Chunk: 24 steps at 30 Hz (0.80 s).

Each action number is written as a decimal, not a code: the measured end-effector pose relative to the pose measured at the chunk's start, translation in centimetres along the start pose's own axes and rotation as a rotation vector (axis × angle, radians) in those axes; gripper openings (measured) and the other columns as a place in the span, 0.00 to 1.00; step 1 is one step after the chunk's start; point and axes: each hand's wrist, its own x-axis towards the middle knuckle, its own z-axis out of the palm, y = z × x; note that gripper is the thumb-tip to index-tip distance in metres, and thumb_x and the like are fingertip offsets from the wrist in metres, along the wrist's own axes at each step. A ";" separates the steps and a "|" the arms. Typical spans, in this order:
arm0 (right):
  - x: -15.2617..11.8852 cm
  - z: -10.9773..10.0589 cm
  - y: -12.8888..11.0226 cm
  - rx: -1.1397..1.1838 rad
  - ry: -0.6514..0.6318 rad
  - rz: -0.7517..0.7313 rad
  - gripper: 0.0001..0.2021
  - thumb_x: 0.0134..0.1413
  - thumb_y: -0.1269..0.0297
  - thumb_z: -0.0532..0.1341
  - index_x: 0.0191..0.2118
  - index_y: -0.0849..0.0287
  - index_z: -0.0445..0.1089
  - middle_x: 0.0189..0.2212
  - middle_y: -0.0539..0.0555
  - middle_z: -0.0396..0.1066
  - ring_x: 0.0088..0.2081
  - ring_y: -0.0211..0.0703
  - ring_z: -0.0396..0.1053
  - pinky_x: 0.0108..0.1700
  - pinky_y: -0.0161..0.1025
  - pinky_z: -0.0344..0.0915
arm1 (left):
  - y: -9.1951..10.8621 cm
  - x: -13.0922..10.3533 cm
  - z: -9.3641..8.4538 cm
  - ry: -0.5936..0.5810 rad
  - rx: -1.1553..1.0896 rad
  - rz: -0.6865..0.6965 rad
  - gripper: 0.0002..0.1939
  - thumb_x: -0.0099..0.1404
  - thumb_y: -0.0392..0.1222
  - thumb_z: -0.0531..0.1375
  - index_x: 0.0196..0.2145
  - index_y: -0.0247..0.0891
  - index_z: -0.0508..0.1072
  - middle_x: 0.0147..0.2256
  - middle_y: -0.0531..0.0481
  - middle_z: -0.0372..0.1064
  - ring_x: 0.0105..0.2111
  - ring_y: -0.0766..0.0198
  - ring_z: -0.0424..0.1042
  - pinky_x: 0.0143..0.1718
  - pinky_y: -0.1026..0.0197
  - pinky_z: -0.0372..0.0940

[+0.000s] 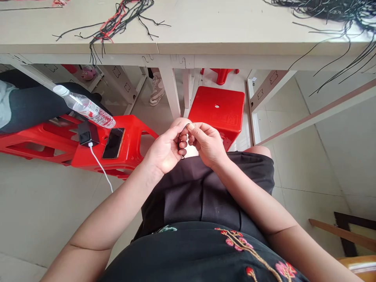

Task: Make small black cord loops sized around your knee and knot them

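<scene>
Above my lap, my left hand [169,145] is closed around a thin black cord [178,143], which runs down across its fingers and ends in a small loose tip below. My right hand [207,141] meets it at the fingertips, with thumb and index finger pinching the cord's upper end. The fingers hide most of that end, so any knot there cannot be made out. On the table above lie a bundle of black and red braided cords [122,19] at the left and a heap of black cords [329,11] at the right.
A pale table [205,27] spans the top, with cord ends hanging over its edge. At left, a red stool [132,129] holds a water bottle [91,109], a phone [113,143] and a black charger [88,134]. Another red stool [219,105] stands under the table. A seated person's leg [38,102] is at far left.
</scene>
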 end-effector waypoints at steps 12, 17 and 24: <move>-0.7 0.4 -1.0 0.030 -0.006 0.193 0.13 0.44 0.55 0.66 0.27 0.59 0.70 0.20 0.46 0.65 0.24 0.31 0.64 0.28 0.32 0.67 | -0.9 -0.6 -0.7 0.057 0.302 0.348 0.10 0.50 0.42 0.68 0.20 0.35 0.73 0.18 0.55 0.63 0.19 0.75 0.58 0.20 0.69 0.55; -0.9 0.2 -1.3 0.015 0.033 0.179 0.12 0.41 0.58 0.69 0.25 0.59 0.68 0.21 0.45 0.64 0.24 0.29 0.63 0.28 0.30 0.68 | -1.5 -0.8 -0.8 0.040 0.463 0.484 0.10 0.51 0.46 0.68 0.22 0.36 0.76 0.24 0.51 0.71 0.28 0.68 0.68 0.32 0.66 0.63; -1.1 -0.4 -1.3 0.063 -0.071 0.176 0.13 0.41 0.56 0.70 0.26 0.59 0.69 0.24 0.46 0.66 0.27 0.30 0.65 0.30 0.32 0.68 | -1.2 -1.5 -0.4 0.023 0.357 0.381 0.09 0.51 0.44 0.68 0.22 0.37 0.76 0.20 0.54 0.67 0.20 0.73 0.62 0.23 0.67 0.58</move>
